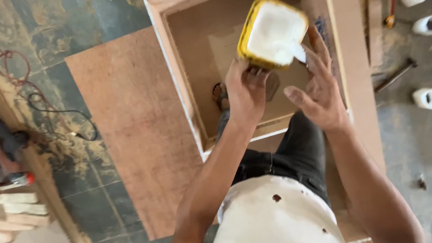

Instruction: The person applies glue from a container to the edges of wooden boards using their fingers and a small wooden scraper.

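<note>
Over a wooden box (pixel 192 40), two hands work a yellow tub (pixel 272 33).
Left hand (pixel 245 90) grips the tub of white paste from below; right hand (pixel 320 86), fingers spread, dips into it.

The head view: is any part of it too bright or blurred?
Head view: the white paste in the yellow tub is overexposed, with no surface detail; the right hand and left hand look slightly soft; daylight is even, shadows are faint.
</note>
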